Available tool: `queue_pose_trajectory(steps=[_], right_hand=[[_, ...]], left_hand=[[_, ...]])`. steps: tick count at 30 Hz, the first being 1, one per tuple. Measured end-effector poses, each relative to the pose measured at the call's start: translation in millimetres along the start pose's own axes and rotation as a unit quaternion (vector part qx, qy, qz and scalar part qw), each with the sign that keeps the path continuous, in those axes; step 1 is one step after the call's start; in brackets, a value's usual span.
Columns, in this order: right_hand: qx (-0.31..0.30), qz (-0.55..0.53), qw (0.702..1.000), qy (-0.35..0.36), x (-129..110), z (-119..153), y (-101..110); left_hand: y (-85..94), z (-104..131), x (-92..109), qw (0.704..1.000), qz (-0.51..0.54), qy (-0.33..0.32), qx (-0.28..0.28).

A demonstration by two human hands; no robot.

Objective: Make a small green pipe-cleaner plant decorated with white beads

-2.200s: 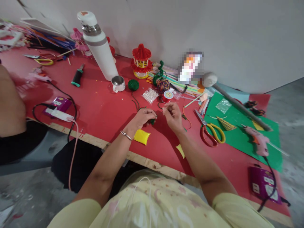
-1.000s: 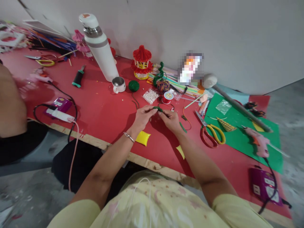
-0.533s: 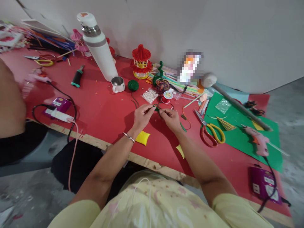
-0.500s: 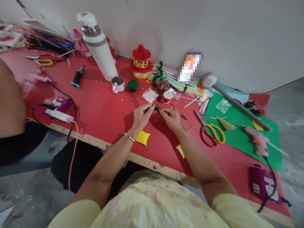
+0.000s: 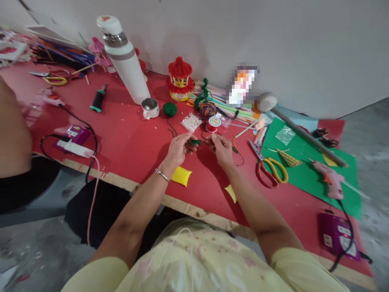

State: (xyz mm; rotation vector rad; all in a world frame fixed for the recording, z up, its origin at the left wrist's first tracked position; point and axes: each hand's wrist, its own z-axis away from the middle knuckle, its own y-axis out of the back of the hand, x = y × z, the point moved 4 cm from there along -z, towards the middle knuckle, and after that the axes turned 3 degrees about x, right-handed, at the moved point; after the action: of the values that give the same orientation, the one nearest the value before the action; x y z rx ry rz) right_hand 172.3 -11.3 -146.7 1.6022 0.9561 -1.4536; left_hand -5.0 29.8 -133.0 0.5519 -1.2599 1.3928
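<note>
Fingers of my left hand (image 5: 178,149) are closed on a small dark green bundle of yarn (image 5: 195,142). My right hand (image 5: 222,149) is a short way to the right, its thumb and fingers pinched together; a thin dark strand seems to run from the bundle to it. Just beyond the hands are a bag of white beads (image 5: 191,122), a spool of red thread (image 5: 214,124), a green yarn ball (image 5: 169,109) and a multicoloured yarn ball (image 5: 208,109). Below my left hand lies a yellow pillow-shaped packet (image 5: 181,176).
Scissors (image 5: 267,168) and a pink glue gun (image 5: 330,180) lie to the right, the gun on green sheet (image 5: 310,184). A white bottle (image 5: 127,65), a cup (image 5: 150,108) and a red paper lantern (image 5: 180,79) stand behind. Another person's arm (image 5: 13,129) shows at left.
My hands have moved apart from each other. The green yarn bundle stays at my left fingers, and my right hand has shifted slightly right.
</note>
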Motion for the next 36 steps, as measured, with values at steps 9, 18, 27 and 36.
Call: queue_pose_trajectory(steps=[9,18,27,36], right_hand=[[-0.007,0.04,0.999,0.022,-9,2,0],[-0.033,0.034,0.998,0.04,-14,5,-4],[-0.027,-0.139,0.989,-0.045,-8,-1,-1],[0.097,-0.015,0.994,0.051,-7,-3,8]], left_hand=[[-1.2,-5,-5,0.981,-0.125,-0.15,0.014],[1.7,-13,-15,0.968,-0.18,-0.172,0.036],[3.2,-12,-12,0.995,-0.046,-0.068,0.054],[-0.8,-8,-7,0.996,-0.008,-0.085,0.012]])
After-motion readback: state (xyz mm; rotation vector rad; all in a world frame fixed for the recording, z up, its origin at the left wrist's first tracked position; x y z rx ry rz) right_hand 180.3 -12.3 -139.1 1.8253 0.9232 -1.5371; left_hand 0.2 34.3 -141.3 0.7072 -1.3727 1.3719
